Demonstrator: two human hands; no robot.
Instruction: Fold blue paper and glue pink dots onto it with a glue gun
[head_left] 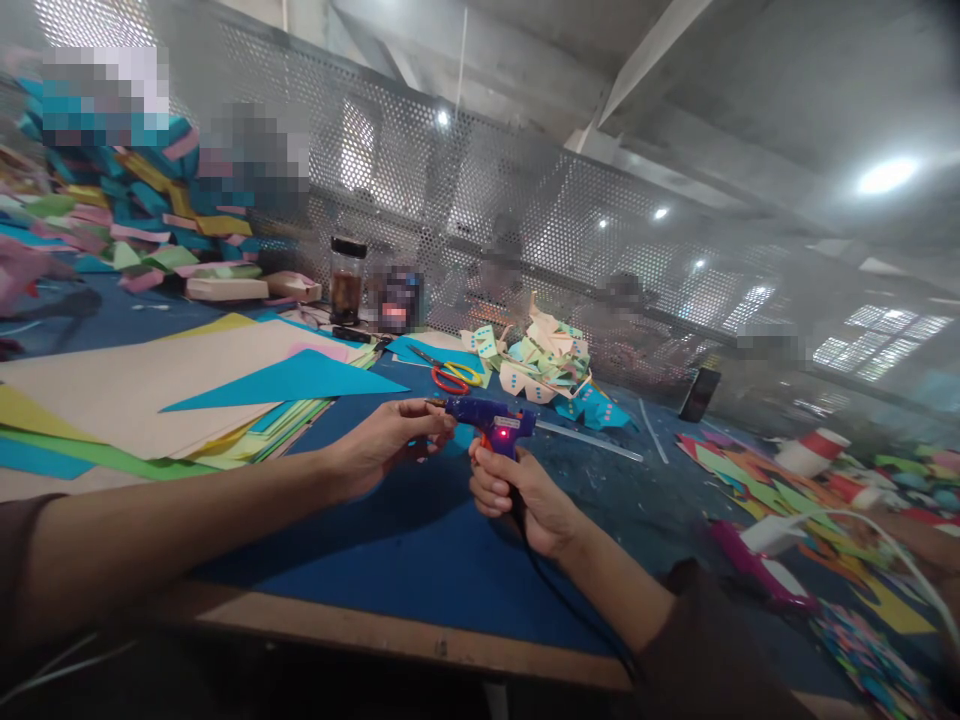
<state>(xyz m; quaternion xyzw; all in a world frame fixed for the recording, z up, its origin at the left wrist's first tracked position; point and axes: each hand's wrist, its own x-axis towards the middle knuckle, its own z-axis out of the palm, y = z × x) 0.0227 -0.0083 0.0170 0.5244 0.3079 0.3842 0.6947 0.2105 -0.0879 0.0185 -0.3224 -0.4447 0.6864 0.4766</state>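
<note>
My right hand (525, 490) is wrapped round the handle of a blue hot glue gun (491, 418), with a red light glowing on its side. A clear glue stick (589, 440) lies in line with the gun's back end; whether it sits in the gun I cannot tell. The nozzle points left, at the fingertips of my left hand (397, 440). Those fingers are bent and pressed together by the nozzle; what they hold, if anything, is too small to make out. Just beyond the gun lie scissors (454, 378) with red and yellow handles.
Stacked coloured paper (150, 375) covers the left of the blue table (420, 560). Behind the gun is a heap of dotted paper pieces (551, 355). A jar (348, 285) and a phone (700, 395) stand farther back. At right, a magenta power strip (757, 565) lies near paper scraps.
</note>
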